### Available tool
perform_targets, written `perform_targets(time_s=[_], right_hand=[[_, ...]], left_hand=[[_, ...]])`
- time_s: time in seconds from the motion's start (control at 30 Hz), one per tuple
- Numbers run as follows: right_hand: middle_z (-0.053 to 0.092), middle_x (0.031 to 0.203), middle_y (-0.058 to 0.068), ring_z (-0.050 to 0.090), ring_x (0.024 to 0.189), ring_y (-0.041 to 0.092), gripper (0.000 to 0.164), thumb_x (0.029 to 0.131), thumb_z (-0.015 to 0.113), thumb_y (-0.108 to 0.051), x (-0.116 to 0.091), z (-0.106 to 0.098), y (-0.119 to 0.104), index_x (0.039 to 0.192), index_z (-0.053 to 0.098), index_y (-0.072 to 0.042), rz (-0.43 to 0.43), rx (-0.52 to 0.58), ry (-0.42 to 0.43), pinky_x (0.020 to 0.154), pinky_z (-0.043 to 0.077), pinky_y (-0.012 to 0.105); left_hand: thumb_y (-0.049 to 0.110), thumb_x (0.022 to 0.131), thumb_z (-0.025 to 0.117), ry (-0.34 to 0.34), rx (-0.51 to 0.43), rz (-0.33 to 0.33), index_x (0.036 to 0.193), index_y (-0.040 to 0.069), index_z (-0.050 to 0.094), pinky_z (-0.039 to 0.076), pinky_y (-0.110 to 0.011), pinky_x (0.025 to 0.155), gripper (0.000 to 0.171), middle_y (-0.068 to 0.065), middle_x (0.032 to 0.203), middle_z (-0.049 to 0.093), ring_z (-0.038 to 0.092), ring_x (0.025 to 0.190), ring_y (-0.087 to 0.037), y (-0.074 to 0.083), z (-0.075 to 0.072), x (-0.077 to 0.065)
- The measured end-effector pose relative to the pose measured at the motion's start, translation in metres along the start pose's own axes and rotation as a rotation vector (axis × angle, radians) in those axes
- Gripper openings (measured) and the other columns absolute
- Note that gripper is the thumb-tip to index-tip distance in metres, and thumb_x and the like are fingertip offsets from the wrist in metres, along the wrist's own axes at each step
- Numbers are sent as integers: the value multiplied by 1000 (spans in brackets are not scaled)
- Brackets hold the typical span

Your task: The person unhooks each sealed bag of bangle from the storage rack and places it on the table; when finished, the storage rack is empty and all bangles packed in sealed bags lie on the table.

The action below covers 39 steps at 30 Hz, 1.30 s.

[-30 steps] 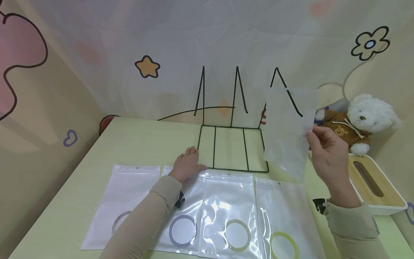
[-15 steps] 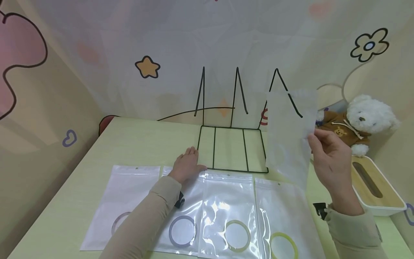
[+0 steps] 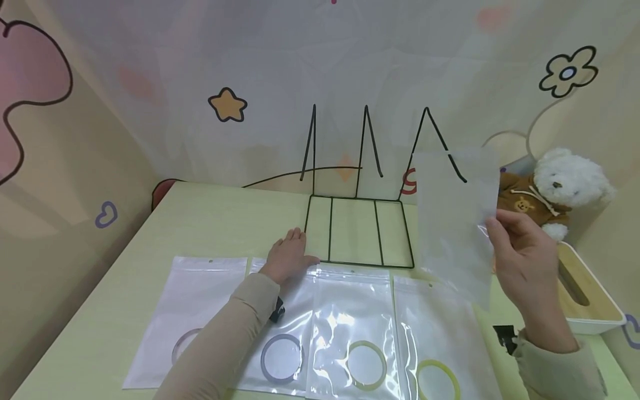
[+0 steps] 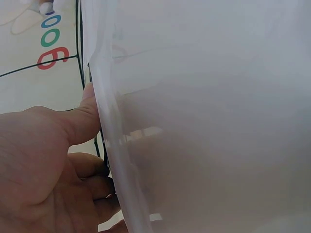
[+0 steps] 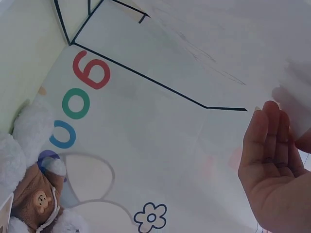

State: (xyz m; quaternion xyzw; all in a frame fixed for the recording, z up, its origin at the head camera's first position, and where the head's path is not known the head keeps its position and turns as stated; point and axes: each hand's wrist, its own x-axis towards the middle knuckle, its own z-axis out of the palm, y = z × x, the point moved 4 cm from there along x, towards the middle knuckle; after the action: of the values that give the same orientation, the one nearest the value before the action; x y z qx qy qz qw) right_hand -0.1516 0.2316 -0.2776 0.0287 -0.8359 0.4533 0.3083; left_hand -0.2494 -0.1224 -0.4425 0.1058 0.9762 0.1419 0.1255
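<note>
A black wire rack (image 3: 367,264) with three upright prongs stands at the back of the table. My left hand (image 3: 287,255) rests with straight fingers against the base's left front corner. Between thumb and fingers, my right hand (image 3: 527,264) pinches the right edge of a translucent white plastic zip bag (image 3: 452,222). Its top edge meets the right prong, whose tip (image 3: 458,168) shows in front of it. In the left wrist view, a large pale bag (image 4: 209,121) fills most of the picture beside the left hand (image 4: 58,155).
Several zip bags with coloured rings lie in a row along the front, from a left one (image 3: 195,294) to a right one (image 3: 445,328) with a yellow-green ring. A white teddy bear (image 3: 570,178) and a wood-topped box (image 3: 595,283) stand at the right.
My right hand has moved down and slightly right with the zip bag, whose top edge now sits lower along the right prong. My left hand has stayed on the rack's base.
</note>
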Motion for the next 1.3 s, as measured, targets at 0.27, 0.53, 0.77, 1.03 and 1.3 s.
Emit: perform_targets(time_s=[0.27,0.53,0.77,1.03,1.3], right_hand=[[62,85,-18,55,67,0,19,94,64,-9,-15,-19,2,108,68,3,16,-65,33,57,41,7],[63,88,-18,58,74,-3,18,90,67,-1,-32,-41,5,106,68,6,-7,-81,95,64,43,4],[64,94,-19,60,79,-6,19,89,67,0,-48,-59,10,107,69,6,15,-121,141,67,45,3],[61,89,-23,58,72,-11,18,92,65,-6,-67,-83,24,109,70,-2,211,-152,195,58,44,3],[60,85,-24,56,71,-10,21,92,62,0,-85,-97,35,106,71,-14,261,-114,294,58,43,2]], left_hand=[[52,95,54,-5,-11,-1,151,-4,23,16,-49,117,86,-20,159,13,11,147,-31,3,0,-1],[52,95,54,0,-28,-3,151,-4,22,14,-49,118,86,-20,159,11,9,147,-32,2,2,1],[52,95,54,3,-21,3,151,-5,23,16,-49,117,86,-22,159,13,10,147,-33,0,3,2],[51,95,54,3,-35,1,151,-5,22,14,-49,117,85,-21,159,11,10,147,-34,1,1,2],[50,96,54,-3,-53,15,151,-6,21,12,-49,117,84,-22,158,11,8,147,-34,1,0,0]])
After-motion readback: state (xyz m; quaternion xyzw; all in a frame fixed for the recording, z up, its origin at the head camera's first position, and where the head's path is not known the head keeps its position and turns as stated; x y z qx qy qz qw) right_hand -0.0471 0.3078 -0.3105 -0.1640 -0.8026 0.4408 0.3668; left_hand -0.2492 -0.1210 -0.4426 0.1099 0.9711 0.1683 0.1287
